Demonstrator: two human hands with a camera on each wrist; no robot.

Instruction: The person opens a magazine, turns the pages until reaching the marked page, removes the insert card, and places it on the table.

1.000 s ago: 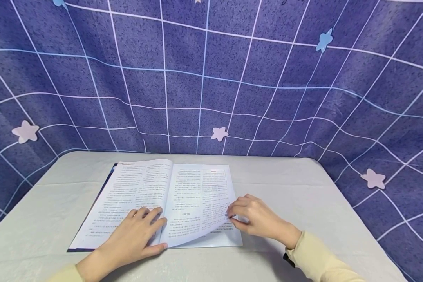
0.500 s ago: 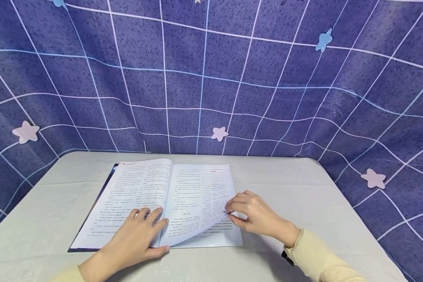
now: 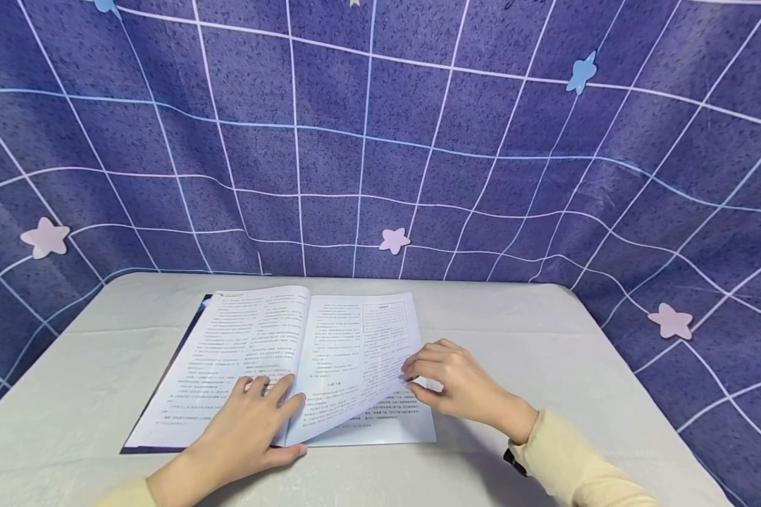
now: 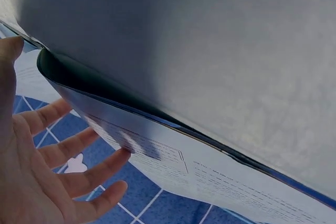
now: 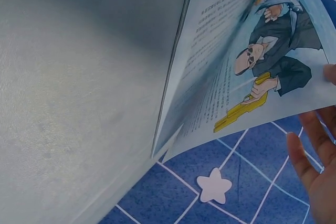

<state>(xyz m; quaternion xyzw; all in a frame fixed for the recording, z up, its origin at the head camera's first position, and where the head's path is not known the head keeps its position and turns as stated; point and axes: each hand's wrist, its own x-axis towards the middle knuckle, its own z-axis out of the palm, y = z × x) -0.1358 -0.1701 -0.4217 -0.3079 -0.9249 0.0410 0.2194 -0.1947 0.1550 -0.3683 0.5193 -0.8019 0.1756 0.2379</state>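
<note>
An open magazine (image 3: pixel 263 331) with printed text lies on the table. My left hand (image 3: pixel 237 426) rests on it near the fold, fingers spread and thumb over the lower edge. In the left wrist view, the left hand's fingers (image 4: pixel 94 177) lie loosely bent against the pages. At the right edge, my right hand (image 3: pixel 459 384) pinches the lifted right page (image 3: pixel 332 398), whose lower corner curls up over the page beneath. The right wrist view shows that page's underside with a coloured illustration (image 5: pixel 286 66), the right hand (image 5: pixel 320 177) at its edge.
A pale cloth covers the table (image 3: pixel 514 324). Behind it hangs a blue curtain (image 3: pixel 330 169) with white grid lines and star shapes. A dark cover edge (image 3: pixel 149 449) shows under the magazine's left side.
My right hand has shifted slightly left, bending the page up further so more of the one beneath shows. My left hand has slid very slightly right.
</note>
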